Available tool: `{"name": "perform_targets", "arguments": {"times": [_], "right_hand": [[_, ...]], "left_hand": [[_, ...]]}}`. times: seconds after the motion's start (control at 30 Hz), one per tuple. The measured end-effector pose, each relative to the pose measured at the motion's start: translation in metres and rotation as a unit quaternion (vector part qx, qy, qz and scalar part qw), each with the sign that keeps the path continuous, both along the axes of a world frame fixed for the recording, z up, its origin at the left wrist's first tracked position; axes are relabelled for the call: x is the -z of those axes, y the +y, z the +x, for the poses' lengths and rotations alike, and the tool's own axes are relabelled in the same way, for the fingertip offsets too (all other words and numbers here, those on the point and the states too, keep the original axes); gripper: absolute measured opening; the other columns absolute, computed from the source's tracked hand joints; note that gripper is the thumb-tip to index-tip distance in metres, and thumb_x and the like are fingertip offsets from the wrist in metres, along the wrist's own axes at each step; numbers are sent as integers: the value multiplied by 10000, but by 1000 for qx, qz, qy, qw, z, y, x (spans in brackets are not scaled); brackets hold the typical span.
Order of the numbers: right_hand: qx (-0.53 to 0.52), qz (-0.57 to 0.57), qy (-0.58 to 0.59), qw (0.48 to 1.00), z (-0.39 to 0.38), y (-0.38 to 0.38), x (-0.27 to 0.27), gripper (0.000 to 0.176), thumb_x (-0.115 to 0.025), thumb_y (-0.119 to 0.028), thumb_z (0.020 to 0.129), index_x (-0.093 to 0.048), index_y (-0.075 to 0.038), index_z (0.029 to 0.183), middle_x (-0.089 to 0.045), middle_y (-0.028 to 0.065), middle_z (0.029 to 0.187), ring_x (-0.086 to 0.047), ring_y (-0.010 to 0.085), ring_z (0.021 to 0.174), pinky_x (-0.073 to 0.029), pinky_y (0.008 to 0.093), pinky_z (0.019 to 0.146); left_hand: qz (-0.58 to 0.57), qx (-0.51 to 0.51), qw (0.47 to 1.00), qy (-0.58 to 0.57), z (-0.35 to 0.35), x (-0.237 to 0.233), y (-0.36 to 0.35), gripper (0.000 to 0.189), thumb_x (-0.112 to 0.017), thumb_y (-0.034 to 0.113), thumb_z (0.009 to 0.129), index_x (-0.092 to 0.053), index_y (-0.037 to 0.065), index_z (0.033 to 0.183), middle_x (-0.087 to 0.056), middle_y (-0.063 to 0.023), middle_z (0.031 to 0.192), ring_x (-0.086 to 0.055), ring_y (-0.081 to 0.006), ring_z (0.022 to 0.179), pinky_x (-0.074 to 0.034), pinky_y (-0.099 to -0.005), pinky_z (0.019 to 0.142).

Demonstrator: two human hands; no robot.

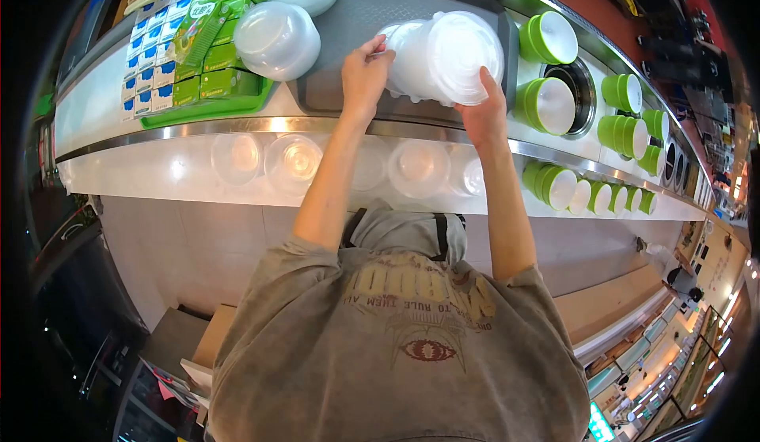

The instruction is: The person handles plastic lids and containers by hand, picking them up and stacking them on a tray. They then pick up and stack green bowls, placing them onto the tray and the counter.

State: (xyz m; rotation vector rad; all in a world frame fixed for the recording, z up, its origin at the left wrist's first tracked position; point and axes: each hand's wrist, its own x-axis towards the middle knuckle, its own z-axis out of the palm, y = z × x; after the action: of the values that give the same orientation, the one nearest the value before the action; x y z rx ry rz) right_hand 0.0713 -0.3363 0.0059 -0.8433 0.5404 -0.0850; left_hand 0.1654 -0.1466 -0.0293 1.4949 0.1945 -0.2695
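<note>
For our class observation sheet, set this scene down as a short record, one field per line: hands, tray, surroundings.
Right hand: holds a stack of round lids
Left hand: fingertips pinched at the stack's left end; contact unclear
Grey tray: beneath the lids
Left side: clear bowls; green boxes and white-and-blue boxes
Right side: stacked green cups
Lower shelf: clear round containers, more green cups

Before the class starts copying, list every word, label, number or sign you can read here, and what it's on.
"TO RULE THEM ALL": upside down, on the brown shirt; its larger lettering is too worn to read surely.
Green boxes, white-and-blue boxes: print too small.
Green packet: characters too blurred.
Plastic stack in the right hand: nothing readable.
</note>
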Motion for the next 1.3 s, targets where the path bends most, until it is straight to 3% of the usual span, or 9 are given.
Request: {"name": "perform_targets", "arguments": {"times": [0.1,0.37,0.47,0.63,0.73,0.97,1.07,1.17,1.3], "right_hand": [[-1,-79,32,996,-3,2,-6,602,-565,-370,997,-414,-16,1460,-509,128,1437,-496,290,1323,-415,529,1043],[7,3,42,999,-19,0,-10,611,-547,-371,1007,-379,-46,1496,-457,118,1500,-427,318,1391,-342,558,1111],[28,29,45,998,-30,4,-19,619,-519,-363,1017,-343,-51,1521,-421,129,1535,-389,323,1423,-306,556,1151],[23,26,11,999,-63,12,-34,663,-454,-398,1034,-262,-53,1566,-364,137,1582,-329,326,1467,-259,509,1209],[-6,66,5,998,-87,7,-29,652,-444,-406,1040,-269,-59,1564,-369,133,1579,-343,323,1459,-270,504,1204],[52,77,51,994,-109,25,-48,613,-414,-425,1057,-310,-72,1547,-398,123,1556,-379,315,1435,-317,504,1177],[66,76,29,995,-115,31,-45,614,-407,-430,1062,-299,-74,1551,-396,124,1557,-382,309,1434,-325,502,1173],[63,66,12,996,-122,32,-44,636,-411,-436,1064,-259,-77,1567,-384,126,1568,-379,305,1439,-317,499,1177],[43,50,0,998,-132,22,-39,625,-400,-458,1066,-287,-87,1557,-407,113,1553,-412,300,1417,-354,492,1154]], "left_hand": [[-91,2,994,56,-2,-6,3,453,-665,146,901,-631,-67,1298,-702,-123,1082,-627,-160,932,-480,-290,891],[-209,99,970,80,-7,-21,4,490,-716,235,925,-626,-48,1316,-686,-117,1133,-593,-171,1052,-434,-315,954],[-189,140,968,93,-13,-34,9,575,-753,244,903,-557,-32,1368,-685,-125,1121,-608,-183,1053,-452,-331,940],[-257,164,941,144,-44,-60,20,674,-766,220,895,-406,74,1447,-668,-129,1160,-613,-196,1091,-475,-363,946],[-275,187,934,129,-64,-71,24,701,-756,188,898,-375,111,1482,-650,-127,1217,-612,-198,1116,-470,-367,976],[-257,252,932,32,-84,-83,28,771,-719,96,904,-316,144,1560,-645,-112,1252,-612,-181,1117,-458,-332,986],[-246,281,928,6,-88,-81,28,765,-720,271,926,-312,157,1564,-581,-116,1348,-600,-183,1116,-475,-349,955],[-257,312,911,83,-91,-84,34,708,-667,326,962,-319,166,1557,-595,-114,1325,-603,-183,1122,-471,-353,965],[-275,300,911,68,-102,-79,27,675,-631,342,986,-307,169,1552,-606,-116,1315,-600,-180,1129,-466,-362,981]]}}
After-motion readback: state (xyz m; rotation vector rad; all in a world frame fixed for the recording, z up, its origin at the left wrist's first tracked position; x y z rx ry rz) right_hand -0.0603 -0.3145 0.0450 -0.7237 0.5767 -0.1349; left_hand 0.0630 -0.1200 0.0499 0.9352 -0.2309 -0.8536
